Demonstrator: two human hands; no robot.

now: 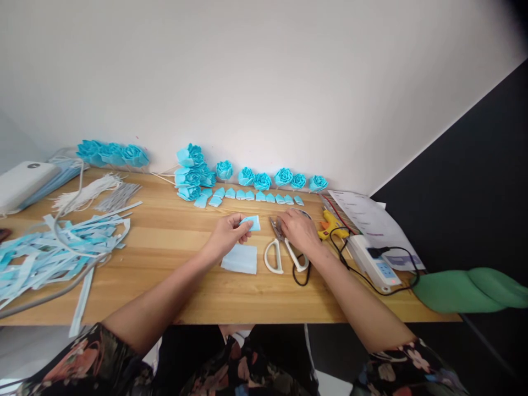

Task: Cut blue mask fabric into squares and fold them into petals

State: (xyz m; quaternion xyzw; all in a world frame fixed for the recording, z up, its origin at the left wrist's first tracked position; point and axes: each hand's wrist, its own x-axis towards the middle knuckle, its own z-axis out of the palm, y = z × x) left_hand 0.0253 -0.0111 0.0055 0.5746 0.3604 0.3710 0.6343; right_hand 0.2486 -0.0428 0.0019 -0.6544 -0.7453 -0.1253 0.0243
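My left hand [233, 234] pinches a small folded piece of light blue fabric [252, 223] between thumb and fingers, just above the table. Below it a flat pale blue rectangle of fabric [240, 259] lies on the wood. My right hand [297, 226] rests with bent fingers beside the blades of white-handled scissors [274, 257], whose handles point toward me. Partly under that hand is the rim of a round object [304, 212]. What the right fingertips grip, if anything, is hidden.
Blue fabric flowers [262, 181] line the wall, with a row of small folded pieces [259, 197] before them. Blue strips [61, 247] and white cords [88, 190] lie left. A yellow glue gun [331, 224], power strip [373, 263] and papers [371, 217] sit right.
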